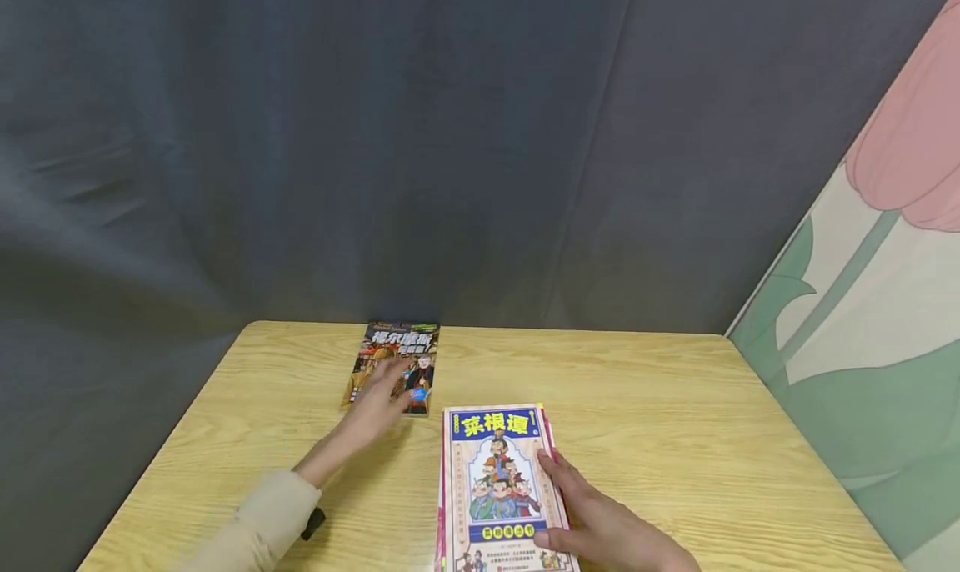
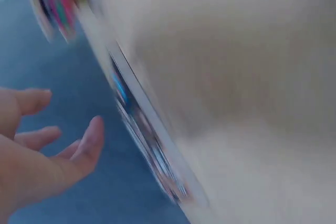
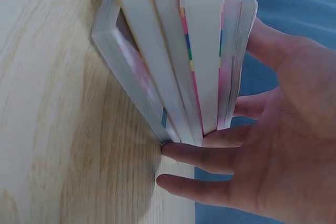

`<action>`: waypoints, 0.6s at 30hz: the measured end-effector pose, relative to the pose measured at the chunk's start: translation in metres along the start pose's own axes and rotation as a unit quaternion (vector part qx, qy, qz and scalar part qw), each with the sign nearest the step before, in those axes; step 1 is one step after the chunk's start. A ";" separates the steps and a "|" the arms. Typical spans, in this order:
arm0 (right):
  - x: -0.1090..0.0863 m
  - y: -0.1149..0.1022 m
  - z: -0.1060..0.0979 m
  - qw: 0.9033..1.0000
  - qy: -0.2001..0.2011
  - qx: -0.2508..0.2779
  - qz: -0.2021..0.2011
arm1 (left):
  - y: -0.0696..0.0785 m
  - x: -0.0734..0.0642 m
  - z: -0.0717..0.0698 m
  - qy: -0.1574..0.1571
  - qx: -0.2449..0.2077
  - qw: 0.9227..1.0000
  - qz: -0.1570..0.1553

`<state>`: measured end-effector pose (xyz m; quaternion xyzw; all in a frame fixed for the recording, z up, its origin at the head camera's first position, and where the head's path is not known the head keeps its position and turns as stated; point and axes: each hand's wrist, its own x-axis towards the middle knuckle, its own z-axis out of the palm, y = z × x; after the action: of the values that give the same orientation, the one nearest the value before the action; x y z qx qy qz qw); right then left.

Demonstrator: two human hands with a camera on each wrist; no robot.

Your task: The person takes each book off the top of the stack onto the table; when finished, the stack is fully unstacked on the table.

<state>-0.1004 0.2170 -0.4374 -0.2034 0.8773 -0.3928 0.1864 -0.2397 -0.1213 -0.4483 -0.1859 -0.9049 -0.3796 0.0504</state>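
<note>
A stack of several books lies at the front of the table, topped by a pale cover with a blue border and cartoon figures. My right hand rests against its right side, thumb and a fingertip at the top cover's edge. In the right wrist view, extended fingers touch the page edges of the stack. Farther back on the left lies a dark comic-style book. Over it reaches my left hand, fingers spread and holding nothing. The blurred left wrist view shows that hand apart from the book's edge.
The light wooden table ends at a dark curtain behind it. On the right hangs a cloth with a tulip print. A small black object is beside the left sleeve.
</note>
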 end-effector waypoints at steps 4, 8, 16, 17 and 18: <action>0.003 -0.003 -0.002 0.999 0.008 -0.044 -0.004 | 0.029 -0.046 0.015 -0.066 -0.047 0.997 0.005; 0.010 -0.008 -0.002 0.994 0.051 -0.097 0.016 | 0.039 -0.076 0.030 -0.118 -0.098 0.988 0.014; 0.015 -0.009 0.008 0.987 0.095 -0.129 0.016 | 0.038 -0.080 0.044 -0.133 -0.165 0.977 -0.007; 0.014 -0.009 0.008 0.987 0.091 -0.128 0.017 | 0.038 -0.078 0.044 -0.136 -0.174 0.975 -0.008; 0.013 -0.008 0.008 0.988 0.087 -0.127 0.018 | 0.038 -0.076 0.044 -0.138 -0.179 0.974 -0.009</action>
<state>-0.1062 0.2007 -0.4380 -0.1742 0.9364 -0.2913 0.0893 -0.1525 -0.0888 -0.4715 -0.2344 -0.8223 -0.5062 -0.1129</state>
